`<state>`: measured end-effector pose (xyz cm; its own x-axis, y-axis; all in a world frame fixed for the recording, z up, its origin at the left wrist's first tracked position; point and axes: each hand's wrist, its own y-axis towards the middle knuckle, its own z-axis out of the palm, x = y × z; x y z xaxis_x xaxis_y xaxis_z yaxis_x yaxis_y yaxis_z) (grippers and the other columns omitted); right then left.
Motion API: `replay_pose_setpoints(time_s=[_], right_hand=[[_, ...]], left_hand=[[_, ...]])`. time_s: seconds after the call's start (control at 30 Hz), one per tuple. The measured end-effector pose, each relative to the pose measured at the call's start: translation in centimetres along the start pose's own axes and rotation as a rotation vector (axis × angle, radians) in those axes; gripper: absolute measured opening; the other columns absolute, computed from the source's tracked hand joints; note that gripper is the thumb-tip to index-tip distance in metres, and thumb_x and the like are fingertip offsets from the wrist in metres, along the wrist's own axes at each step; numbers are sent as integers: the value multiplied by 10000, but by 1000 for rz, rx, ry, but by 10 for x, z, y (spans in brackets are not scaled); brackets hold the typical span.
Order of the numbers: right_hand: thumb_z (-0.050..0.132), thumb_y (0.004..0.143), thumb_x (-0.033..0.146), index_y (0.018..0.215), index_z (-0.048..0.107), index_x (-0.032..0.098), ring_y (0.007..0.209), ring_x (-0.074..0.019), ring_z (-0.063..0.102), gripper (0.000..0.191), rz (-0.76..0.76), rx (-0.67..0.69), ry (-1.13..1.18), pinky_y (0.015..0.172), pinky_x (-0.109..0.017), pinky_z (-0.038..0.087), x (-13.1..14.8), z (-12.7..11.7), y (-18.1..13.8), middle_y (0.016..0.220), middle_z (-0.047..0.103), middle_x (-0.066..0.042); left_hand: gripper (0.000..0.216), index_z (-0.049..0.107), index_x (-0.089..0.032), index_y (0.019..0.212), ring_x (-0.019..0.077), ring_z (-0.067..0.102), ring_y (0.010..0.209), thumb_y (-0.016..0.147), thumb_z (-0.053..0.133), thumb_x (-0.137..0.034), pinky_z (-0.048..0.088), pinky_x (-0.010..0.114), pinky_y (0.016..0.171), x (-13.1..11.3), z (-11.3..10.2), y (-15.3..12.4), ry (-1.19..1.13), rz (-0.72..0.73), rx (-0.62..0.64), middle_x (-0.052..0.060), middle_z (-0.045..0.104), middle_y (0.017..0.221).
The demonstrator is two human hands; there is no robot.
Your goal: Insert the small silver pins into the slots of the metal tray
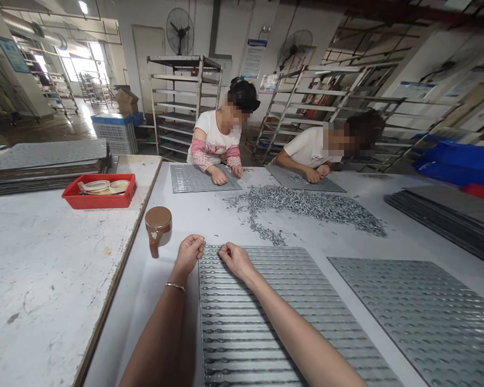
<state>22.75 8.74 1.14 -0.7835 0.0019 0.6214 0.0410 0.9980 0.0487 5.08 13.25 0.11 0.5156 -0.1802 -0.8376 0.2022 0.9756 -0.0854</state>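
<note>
A grey ridged board (298, 274) lies in front of me, with a row of small oval pieces (213, 302) set along its left side. My left hand (191, 252) is at the board's far left corner, fingertips pinched together. Just right of it, my right hand (236, 259) is over the far edge, thumb and fingers also closed in a pinch. Anything between the fingertips of either hand is too small to make out. Beyond the board spreads a heap of small shiny grey oval pieces (306, 204).
A brown lidded mug (158, 219) stands left of my hands. Farther left are a red bin (99, 200) and stacked boards (44, 161). Another board (419, 301) lies at right, near a dark stack (443, 220). Two co-workers (218, 134) bend over boards across the table.
</note>
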Motion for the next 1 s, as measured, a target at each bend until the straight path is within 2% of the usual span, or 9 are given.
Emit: replay_pose_setpoints(time_s=[0.2,0.5,0.63,0.73,0.8,0.9,1.0], right_hand=[[635,875,224,726,638,196,659,-162,591,151,67,-16,-53,635,-243,333,0,8,12,671,680,-13],[590,924,204,801,633,190,725,-172,608,131,73,-52,-103,650,-255,311,0,15,4,765,702,-45],[590,911,206,763,621,193,671,-166,589,152,44,-75,-68,640,-250,333,7,7,3,708,678,-22],[511,975,281,835,638,195,717,-174,604,208,-4,-139,-28,679,-248,385,20,-2,1,760,684,-26],[478,998,292,933,663,200,821,-185,624,216,-110,-183,-6,742,-254,419,32,-6,0,876,701,-44],[506,980,212,1042,706,220,959,-216,611,209,-291,-190,-112,835,-286,427,48,-9,2,1015,693,-79],[526,971,169,1014,752,229,950,-235,597,237,-323,-98,-307,862,-324,408,55,-11,6,975,687,-93]], left_hand=[[426,636,-147,752,52,438,507,592,912,-431,276,185,420,0,-1,0,-6,-3,-10,17,629,702],[430,647,-145,744,55,444,514,580,929,-424,285,183,423,3,-1,1,-55,-30,-12,20,645,709],[439,669,-135,829,96,554,606,668,886,-482,406,204,492,-1,1,-2,-112,-49,-2,66,677,798],[449,696,-115,925,193,675,846,812,763,-545,555,294,702,-5,5,-5,-233,-127,49,153,708,968],[456,709,-113,982,237,683,975,880,679,-556,573,349,835,-6,9,-6,-336,-188,104,176,708,1038],[488,718,-126,1047,254,673,1017,926,588,-581,572,378,879,-5,12,-7,-393,-213,178,165,705,1042],[547,705,-126,1097,270,671,1020,933,540,-620,575,402,862,-4,14,-7,-394,-241,221,172,698,1070]])
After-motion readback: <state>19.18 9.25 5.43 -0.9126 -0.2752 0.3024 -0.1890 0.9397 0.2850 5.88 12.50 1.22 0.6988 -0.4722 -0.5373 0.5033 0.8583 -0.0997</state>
